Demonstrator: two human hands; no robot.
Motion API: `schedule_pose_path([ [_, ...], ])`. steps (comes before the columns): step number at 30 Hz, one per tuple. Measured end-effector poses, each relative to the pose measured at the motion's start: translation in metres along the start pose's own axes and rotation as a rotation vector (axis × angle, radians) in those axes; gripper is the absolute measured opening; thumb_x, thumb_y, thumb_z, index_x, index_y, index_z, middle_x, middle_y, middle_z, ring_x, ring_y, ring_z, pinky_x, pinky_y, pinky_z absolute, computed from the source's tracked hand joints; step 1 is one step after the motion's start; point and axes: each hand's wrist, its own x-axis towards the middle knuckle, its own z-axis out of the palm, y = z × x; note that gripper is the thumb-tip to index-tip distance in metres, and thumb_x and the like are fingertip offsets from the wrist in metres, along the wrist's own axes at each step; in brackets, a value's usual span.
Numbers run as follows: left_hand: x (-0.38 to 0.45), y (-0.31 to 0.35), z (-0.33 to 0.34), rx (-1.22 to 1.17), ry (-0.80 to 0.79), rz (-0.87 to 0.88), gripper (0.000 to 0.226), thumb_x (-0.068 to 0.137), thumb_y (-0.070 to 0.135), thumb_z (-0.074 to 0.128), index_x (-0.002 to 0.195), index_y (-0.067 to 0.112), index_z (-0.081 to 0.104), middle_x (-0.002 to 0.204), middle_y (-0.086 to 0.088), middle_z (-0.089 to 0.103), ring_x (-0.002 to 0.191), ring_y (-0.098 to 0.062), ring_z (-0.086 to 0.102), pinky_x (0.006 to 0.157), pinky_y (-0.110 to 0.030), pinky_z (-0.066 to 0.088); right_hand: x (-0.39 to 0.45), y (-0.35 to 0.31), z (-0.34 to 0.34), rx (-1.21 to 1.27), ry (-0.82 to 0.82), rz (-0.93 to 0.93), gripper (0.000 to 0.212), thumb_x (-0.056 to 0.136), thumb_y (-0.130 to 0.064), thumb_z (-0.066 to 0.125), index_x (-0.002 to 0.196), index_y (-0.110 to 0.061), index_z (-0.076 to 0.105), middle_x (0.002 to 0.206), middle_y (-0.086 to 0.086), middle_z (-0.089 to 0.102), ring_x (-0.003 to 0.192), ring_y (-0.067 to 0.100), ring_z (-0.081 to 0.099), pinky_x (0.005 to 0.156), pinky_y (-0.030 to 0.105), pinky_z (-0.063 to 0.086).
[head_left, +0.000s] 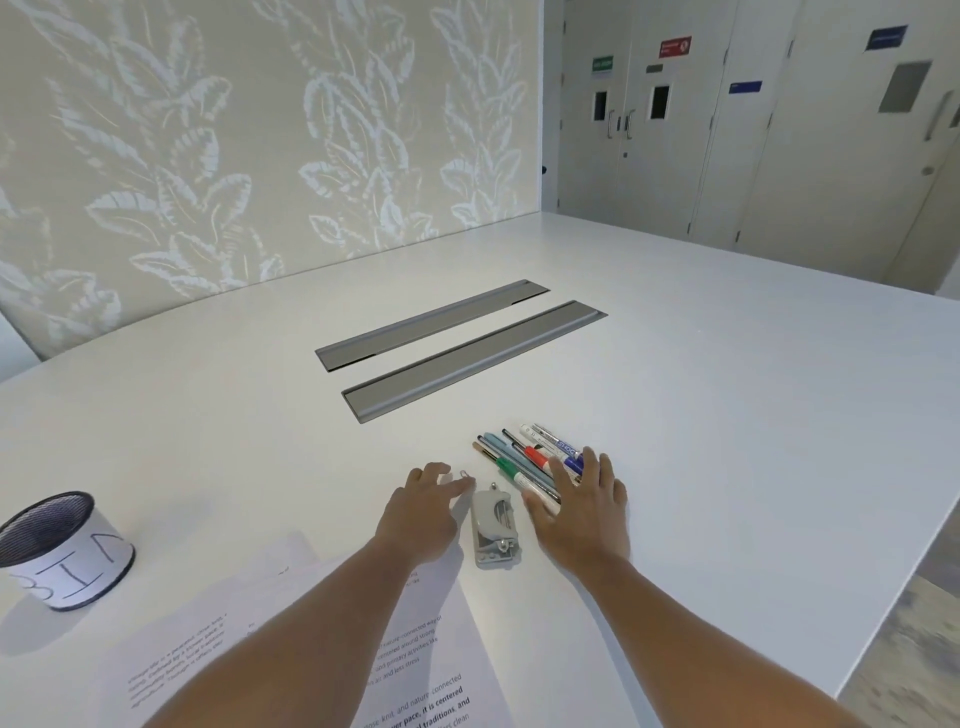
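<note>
My right hand (582, 512) lies spread flat over the pens (524, 457), likely to corral them. My left hand (423, 512), fingers loose and empty, hovers by the clip (464, 474) at its fingertips.

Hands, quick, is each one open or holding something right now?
Left hand: open, fingertips beside the paper clip, holding nothing.
Right hand: open, fingers laid flat on the markers.

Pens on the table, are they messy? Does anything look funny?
A bit. The pens lie in a loose bundle, partly under the right hand. A paper clip lies alone by the left hand. The papers overlap crookedly. Nothing looks broken or spilled.
</note>
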Motion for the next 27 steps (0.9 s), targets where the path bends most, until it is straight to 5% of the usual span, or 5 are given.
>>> schedule_pose_path([
  [8,0.019,-0.003,0.014,-0.088,0.091,-0.074,0.046,0.097,0.019,0.039,0.139,0.037,0.047,0.153,0.008,0.036,0.130,-0.025,0.034,0.099,-0.038,0.035,0.011,-0.007,-0.004,-0.008,0.019,0.098,0.077,0.081,-0.077,0.031,0.146,-0.036,0.035,0.160,0.012,0.012,0.147,0.035,0.004,0.114,0.060,0.012],
  [15,0.043,-0.011,0.022,-0.171,0.108,-0.103,0.045,0.100,0.029,0.036,0.142,0.044,0.041,0.155,0.019,0.032,0.139,-0.023,0.026,0.108,-0.043,0.022,0.030,-0.008,0.004,0.032,0.029,0.070,0.071,0.080,-0.076,0.036,0.136,-0.034,0.048,0.151,0.011,0.029,0.144,0.030,0.014,0.117,0.052,0.013],
  [27,0.105,-0.012,0.033,-0.211,0.143,-0.077,0.051,0.102,0.043,0.034,0.151,0.031,0.034,0.162,0.007,0.025,0.149,-0.022,0.014,0.119,-0.039,0.006,0.089,-0.015,0.029,0.054,0.088,0.007,0.062,0.082,-0.070,0.039,0.130,-0.036,0.056,0.144,0.008,0.040,0.139,0.026,0.025,0.115,0.051,0.017],
])
